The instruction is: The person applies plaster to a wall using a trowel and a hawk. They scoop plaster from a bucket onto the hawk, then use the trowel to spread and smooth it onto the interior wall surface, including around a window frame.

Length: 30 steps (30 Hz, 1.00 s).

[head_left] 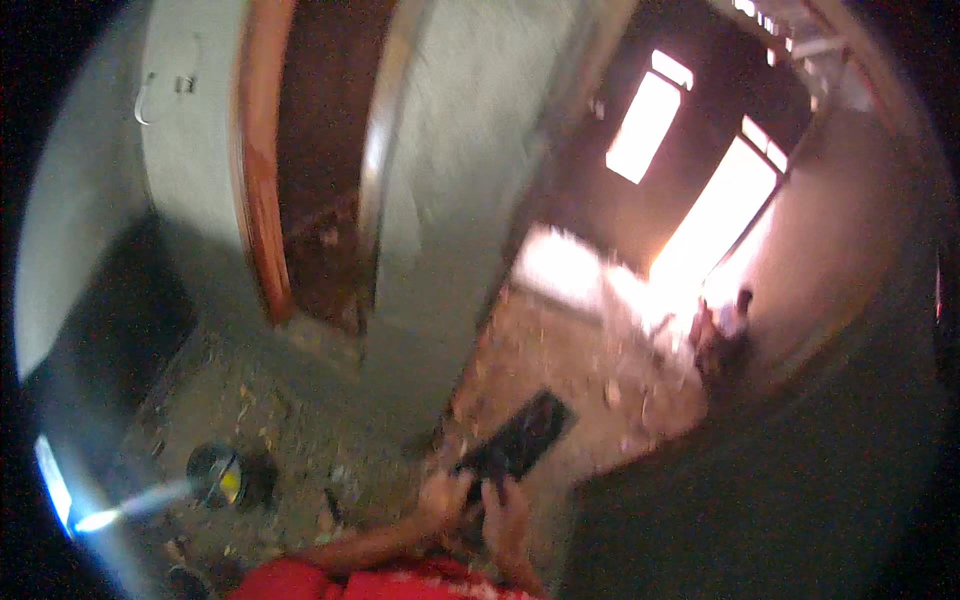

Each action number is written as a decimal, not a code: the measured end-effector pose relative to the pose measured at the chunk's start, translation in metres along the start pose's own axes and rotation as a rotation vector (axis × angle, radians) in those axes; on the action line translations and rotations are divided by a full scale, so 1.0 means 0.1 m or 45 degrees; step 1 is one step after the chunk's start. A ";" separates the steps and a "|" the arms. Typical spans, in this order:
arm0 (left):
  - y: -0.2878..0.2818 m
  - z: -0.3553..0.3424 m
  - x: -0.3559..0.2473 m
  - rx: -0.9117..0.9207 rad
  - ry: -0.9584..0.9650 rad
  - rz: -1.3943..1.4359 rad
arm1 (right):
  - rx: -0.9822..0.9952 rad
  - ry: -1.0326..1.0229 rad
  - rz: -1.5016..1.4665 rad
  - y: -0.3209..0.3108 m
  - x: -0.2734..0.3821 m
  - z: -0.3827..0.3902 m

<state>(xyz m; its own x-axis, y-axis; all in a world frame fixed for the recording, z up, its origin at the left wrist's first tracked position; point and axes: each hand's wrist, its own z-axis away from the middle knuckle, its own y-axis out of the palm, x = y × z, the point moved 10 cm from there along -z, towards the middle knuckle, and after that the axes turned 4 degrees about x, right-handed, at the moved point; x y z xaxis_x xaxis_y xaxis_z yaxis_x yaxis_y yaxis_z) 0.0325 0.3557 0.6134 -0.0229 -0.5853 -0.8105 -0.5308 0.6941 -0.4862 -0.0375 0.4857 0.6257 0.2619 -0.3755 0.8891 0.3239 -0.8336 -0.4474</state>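
A dark, flat, rectangular thing (528, 432) extends away from both my hands, tilted up toward the right; blur hides what kind it is. My left hand (443, 500) is closed at its near left end, thumb toward the middle. Beside it, my right hand (506, 508) closes on the same end from the right, and the two hands are close together. The undersides of my fingers are hidden. Both forearms come from the lower edge, by my red clothing (380, 582).
A dark bucket (212, 474) with something yellow in it stands on the littered floor at left. An orange door frame (265, 170) stands in the pale wall (455, 180). Far right, a person (722, 325) is low down near the bright doorway (715, 210). A dark wall (760, 520) lies near right.
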 end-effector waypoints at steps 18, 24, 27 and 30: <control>-2.36 0.96 2.86 0.433 -0.735 -0.375 | 0.045 -0.621 0.907 1.19 1.72 -1.51; -2.97 2.78 4.81 -0.213 -1.064 -0.159 | 0.554 -0.317 1.354 2.00 1.24 -1.92; -2.98 3.71 5.23 -0.463 -1.315 -0.015 | 0.532 -0.310 1.328 2.06 1.01 -2.09; -2.75 3.66 5.18 -0.171 -1.391 -0.167 | 0.381 -0.454 1.303 1.95 0.93 -2.31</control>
